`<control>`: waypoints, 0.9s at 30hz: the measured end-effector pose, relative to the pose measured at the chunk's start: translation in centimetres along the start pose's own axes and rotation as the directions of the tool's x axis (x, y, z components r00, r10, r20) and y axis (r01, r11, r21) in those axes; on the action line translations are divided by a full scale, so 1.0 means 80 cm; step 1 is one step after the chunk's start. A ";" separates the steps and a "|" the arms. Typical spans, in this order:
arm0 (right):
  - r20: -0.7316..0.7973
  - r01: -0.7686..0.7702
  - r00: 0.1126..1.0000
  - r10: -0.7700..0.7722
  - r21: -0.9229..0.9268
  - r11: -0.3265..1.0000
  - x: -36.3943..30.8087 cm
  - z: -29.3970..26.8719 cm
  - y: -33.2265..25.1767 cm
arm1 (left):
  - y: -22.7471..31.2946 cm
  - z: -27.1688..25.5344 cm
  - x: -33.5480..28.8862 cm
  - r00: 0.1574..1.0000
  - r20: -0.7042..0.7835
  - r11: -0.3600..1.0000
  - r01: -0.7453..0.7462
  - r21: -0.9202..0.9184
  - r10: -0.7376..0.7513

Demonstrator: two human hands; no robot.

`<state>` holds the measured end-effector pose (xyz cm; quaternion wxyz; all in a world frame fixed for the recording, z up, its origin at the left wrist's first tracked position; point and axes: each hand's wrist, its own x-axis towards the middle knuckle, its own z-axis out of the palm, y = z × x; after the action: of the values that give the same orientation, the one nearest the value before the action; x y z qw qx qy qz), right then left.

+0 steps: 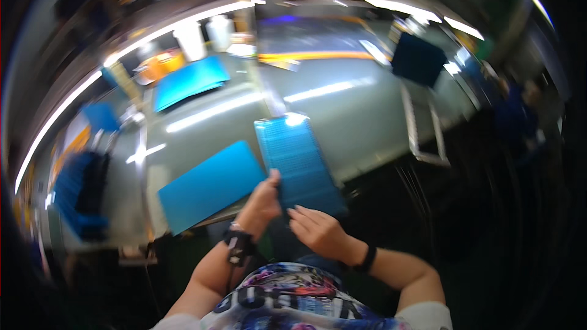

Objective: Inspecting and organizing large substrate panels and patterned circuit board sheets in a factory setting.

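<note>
A long blue panel [301, 155] with fine rows across its face, perhaps a glossy sheet, slants from the table toward my body, its near end past the table edge. My left hand [262, 200] grips its left edge low down, thumb up on the face. Close by, my right hand [321, 230] is closed at the panel's near left corner, fingertips pressed together; whatever they pinch is too small and blurred to name. To the left, a plain flat blue sheet [211, 184] lies at the table's near edge, its right corner beside the panel.
Farther back on the grey table [348, 128] lie more blue sheets [192, 82], near white cups [191, 41] and an orange item [164, 64]. A dark mat with an orange edge [318, 39] sits behind. At right stand a dark blue stack [419, 59] and a metal frame [413, 125].
</note>
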<state>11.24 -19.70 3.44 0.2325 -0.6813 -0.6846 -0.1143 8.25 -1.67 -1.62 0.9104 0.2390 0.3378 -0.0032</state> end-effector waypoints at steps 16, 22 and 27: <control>-0.650 -0.589 0.509 0.564 0.215 0.779 -0.011 -0.092 0.103 | -0.016 -0.006 0.020 0.970 -0.171 0.965 -0.130 0.229 0.171; -0.671 -0.388 0.700 0.245 -0.070 0.919 0.017 -0.210 0.095 | -0.001 0.019 0.044 0.999 0.030 0.990 -0.042 0.138 0.038; -0.528 -0.256 0.755 0.388 0.309 0.916 0.017 -0.147 0.092 | 0.007 0.026 -0.009 0.978 -0.011 0.927 -0.196 0.320 0.211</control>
<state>20.44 -23.73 13.07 0.5187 -0.6922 -0.4610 -0.1983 9.07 -2.25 0.45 0.8476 0.4160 0.3266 0.0423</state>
